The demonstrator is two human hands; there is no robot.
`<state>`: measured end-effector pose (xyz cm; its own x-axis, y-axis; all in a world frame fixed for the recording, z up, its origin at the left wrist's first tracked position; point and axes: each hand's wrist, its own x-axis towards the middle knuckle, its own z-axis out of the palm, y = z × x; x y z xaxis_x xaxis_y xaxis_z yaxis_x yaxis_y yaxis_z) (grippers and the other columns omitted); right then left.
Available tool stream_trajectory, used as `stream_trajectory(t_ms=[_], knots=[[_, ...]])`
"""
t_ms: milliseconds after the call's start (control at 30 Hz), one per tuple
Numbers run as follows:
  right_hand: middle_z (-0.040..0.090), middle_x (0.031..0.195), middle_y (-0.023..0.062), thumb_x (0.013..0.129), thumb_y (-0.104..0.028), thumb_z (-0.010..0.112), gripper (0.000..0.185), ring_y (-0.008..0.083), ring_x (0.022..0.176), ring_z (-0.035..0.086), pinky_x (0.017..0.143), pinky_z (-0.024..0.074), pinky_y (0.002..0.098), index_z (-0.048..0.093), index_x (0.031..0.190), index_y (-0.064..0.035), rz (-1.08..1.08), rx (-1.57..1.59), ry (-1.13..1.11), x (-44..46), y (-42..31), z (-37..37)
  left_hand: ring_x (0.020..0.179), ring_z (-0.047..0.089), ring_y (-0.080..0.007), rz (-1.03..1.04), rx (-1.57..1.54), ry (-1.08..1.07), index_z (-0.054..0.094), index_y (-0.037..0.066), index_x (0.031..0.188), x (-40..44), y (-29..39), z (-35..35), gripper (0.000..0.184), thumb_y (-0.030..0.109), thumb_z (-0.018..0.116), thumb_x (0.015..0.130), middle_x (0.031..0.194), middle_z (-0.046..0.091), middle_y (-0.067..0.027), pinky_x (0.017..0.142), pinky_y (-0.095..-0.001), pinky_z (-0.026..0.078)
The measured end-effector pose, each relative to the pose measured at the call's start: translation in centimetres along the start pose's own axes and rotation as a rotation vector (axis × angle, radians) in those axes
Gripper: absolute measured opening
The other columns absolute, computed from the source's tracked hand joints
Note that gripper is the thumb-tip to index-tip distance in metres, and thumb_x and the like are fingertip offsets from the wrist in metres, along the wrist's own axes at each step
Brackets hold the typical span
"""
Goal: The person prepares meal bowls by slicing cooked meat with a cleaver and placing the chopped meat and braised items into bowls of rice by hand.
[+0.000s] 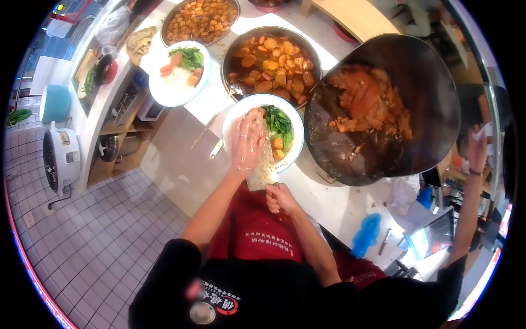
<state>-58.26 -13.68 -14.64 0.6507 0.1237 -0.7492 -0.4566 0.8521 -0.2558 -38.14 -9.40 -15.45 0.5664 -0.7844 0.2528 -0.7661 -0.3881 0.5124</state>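
Note:
My left hand (246, 143), in a clear plastic glove, lies over the left part of a white plate (296, 143), with its fingertips near some brownish food. Beside it, my right hand (280, 198) grips the handle of a wide cleaver (263, 174), whose blade reaches up over the plate against the left hand. What lies under the gloved palm is hidden. Leafy greens (279, 122) and orange chunks (278, 143) show on the plate's right side.
Another plate (204, 82) with rice and greens stands upper left. Behind are pans of stew (272, 63) and diced food (200, 22). A large dark wok (433, 104) with meat stands right. A co-worker's arm (468, 203) reaches up at far right.

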Motion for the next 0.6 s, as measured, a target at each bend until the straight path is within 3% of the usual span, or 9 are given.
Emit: stream_trajectory(t_ms=[33, 100, 233, 333, 400, 433, 567, 600], knots=[[0.030, 0.049, -0.0003, 0.100, -0.025, 0.051, 0.035, 0.0109, 0.038, 0.029, 0.035, 0.0252, 0.0280, 0.039, 0.071, -0.0095, 0.001, 0.002, 0.007, -0.5, 0.3, -0.2, 0.134, 0.035, -0.0458, -0.001, -0.006, -0.003, 0.060, 0.003, 0.121, 0.1, -0.5, 0.7, 0.038, 0.016, 0.065, 0.086, 0.141, 0.046, -0.0179, 0.111, -0.0540, 0.030], [0.028, 0.049, -0.0001, 0.100, -0.025, 0.051, 0.035, 0.0105, 0.037, 0.028, 0.034, 0.0239, 0.0275, 0.038, 0.072, -0.0091, 0.017, -0.002, 0.026, -1.9, 0.9, -0.6, 0.135, 0.036, -0.0400, -0.028, 0.052, 0.041, 0.053, 0.007, 0.136, 0.2, -1.3, 1.8, 0.053, 0.016, 0.064, 0.085, 0.144, 0.043, -0.0144, 0.112, -0.0523, 0.029], [0.029, 0.049, -0.0008, 0.100, -0.024, 0.051, 0.038, 0.0102, 0.037, 0.029, 0.035, 0.0248, 0.0274, 0.037, 0.068, -0.0092, 0.061, -0.035, 0.111, -6.5, 0.7, -1.7, 0.136, 0.035, -0.0400, -0.047, 0.072, 0.020, 0.050, 0.008, 0.139, 0.0, -2.0, 2.6, 0.054, 0.017, 0.062, 0.087, 0.146, 0.041, -0.0149, 0.113, -0.0510, 0.028], [0.031, 0.049, -0.0013, 0.099, -0.023, 0.051, 0.042, 0.0097, 0.037, 0.029, 0.035, 0.0260, 0.0271, 0.037, 0.063, -0.0094, 0.034, -0.222, 0.154, -9.6, -0.2, -3.6, 0.133, 0.038, -0.0406, -0.037, -0.100, -0.013, 0.049, 0.006, 0.140, 0.5, -3.3, 1.9, 0.054, 0.017, 0.060, 0.088, 0.143, 0.045, -0.0161, 0.113, -0.0505, 0.028], [0.032, 0.049, -0.0013, 0.099, -0.021, 0.052, 0.044, 0.0094, 0.037, 0.030, 0.036, 0.0272, 0.0265, 0.036, 0.060, -0.0094, 0.018, -0.239, 0.184, -11.3, -0.7, -4.6, 0.128, 0.045, -0.0394, 0.107, -0.076, 0.024, 0.053, 0.004, 0.135, 1.5, -3.4, -0.4, 0.050, 0.016, 0.061, 0.087, 0.137, 0.051, -0.0186, 0.111, -0.0490, 0.033], [0.033, 0.048, -0.0011, 0.099, -0.021, 0.053, 0.042, 0.0094, 0.037, 0.031, 0.036, 0.0283, 0.0264, 0.038, 0.061, -0.0083, -0.017, -0.222, 0.192, -11.8, -0.6, -5.2, 0.118, 0.053, -0.0373, 0.417, 0.188, 0.083, 0.060, 0.002, 0.125, 1.6, -4.5, -0.8, 0.041, 0.013, 0.062, 0.085, 0.127, 0.058, -0.0182, 0.103, -0.0474, 0.041], [0.040, 0.050, 0.0008, 0.096, -0.016, 0.055, 0.034, 0.0121, 0.039, 0.037, 0.037, 0.0314, 0.0281, 0.045, 0.066, -0.0054, -0.063, -0.156, 0.250, -12.3, -1.5, -6.6, 0.110, 0.057, -0.0368, 0.268, -0.033, -0.039, 0.068, 0.005, 0.108, 0.6, -4.9, -0.9, 0.026, 0.013, 0.067, 0.084, 0.116, 0.062, -0.0159, 0.096, -0.0463, 0.046], [0.040, 0.050, 0.0008, 0.096, -0.016, 0.055, 0.034, 0.0121, 0.039, 0.037, 0.037, 0.0314, 0.0281, 0.045, 0.066, -0.0054, -0.066, -0.150, 0.250, -12.4, -1.5, -6.8, 0.107, 0.058, -0.0362, 0.213, -0.013, -0.206, 0.068, 0.005, 0.105, 0.3, -4.3, -1.6, 0.024, 0.013, 0.068, 0.083, 0.114, 0.063, -0.0147, 0.093, -0.0459, 0.048]])
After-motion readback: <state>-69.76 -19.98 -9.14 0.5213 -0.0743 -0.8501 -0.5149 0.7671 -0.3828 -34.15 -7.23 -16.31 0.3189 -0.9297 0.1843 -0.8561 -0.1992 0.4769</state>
